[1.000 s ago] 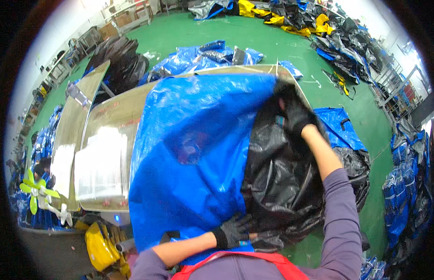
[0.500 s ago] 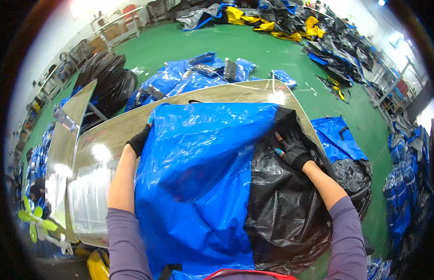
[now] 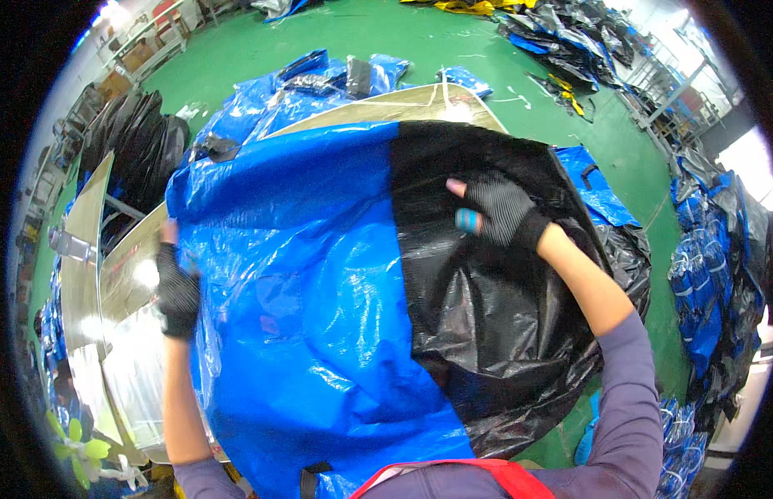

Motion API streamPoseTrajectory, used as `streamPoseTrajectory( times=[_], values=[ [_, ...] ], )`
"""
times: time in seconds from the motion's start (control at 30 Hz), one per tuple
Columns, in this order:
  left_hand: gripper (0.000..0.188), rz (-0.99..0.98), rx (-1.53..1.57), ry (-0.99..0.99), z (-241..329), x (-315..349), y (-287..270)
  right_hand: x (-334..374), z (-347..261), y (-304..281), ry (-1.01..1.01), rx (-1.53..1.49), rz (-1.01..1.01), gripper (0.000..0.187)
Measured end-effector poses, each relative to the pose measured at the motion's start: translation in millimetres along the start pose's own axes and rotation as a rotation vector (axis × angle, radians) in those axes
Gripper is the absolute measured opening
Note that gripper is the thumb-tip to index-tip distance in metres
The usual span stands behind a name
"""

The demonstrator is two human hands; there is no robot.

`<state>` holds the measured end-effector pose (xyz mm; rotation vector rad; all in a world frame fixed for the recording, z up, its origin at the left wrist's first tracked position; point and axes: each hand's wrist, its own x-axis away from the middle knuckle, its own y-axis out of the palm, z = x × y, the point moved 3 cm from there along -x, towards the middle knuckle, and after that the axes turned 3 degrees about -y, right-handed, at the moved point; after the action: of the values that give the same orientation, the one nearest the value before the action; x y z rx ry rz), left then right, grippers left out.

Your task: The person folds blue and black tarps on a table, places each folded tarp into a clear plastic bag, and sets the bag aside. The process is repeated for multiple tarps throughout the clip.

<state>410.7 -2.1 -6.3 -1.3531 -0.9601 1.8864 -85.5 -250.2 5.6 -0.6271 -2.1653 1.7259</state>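
A large woven plastic bag or cover, with a shiny blue part (image 3: 295,283) on the left and a black part (image 3: 503,324) on the right, lies spread before me, creased and partly puffed up. My left hand (image 3: 179,291), in a black fingerless glove, is at the blue part's left edge. One finger points up and the thumb area is blurred; the hand looks open. Over the upper black part is my right hand (image 3: 499,209), gloved alike, palm down. Its thumb and a blue-wrapped finger stand apart. A short black strap (image 3: 313,478) shows at the near edge.
The bag covers much of a glossy table (image 3: 386,106). Beyond it, blue packed bundles (image 3: 274,96) lie on the green floor (image 3: 420,41). A dark pile (image 3: 129,137) stands far left, more sheeting (image 3: 561,41) far right, and blue bundles (image 3: 702,291) line the right.
The bag's far edge has spread farther away and left, and its black part now lies wider and flatter. My left hand has moved left and nearer; my right hand is slightly farther away.
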Motion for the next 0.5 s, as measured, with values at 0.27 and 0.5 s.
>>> streamPoseTrajectory(
  times=[0.27,0.5],
  values=[
    [0.061,-0.762,-0.396,-0.127,82.2,3.9,-7.9,16.8,-17.1,9.1,0.129,0.170,-0.318,0.066],
    [0.070,-0.427,0.297,0.751,298.4,25.6,79.7,-86.3,-79.2,-113.8,0.216,0.447,0.291,0.032]
  ],
)
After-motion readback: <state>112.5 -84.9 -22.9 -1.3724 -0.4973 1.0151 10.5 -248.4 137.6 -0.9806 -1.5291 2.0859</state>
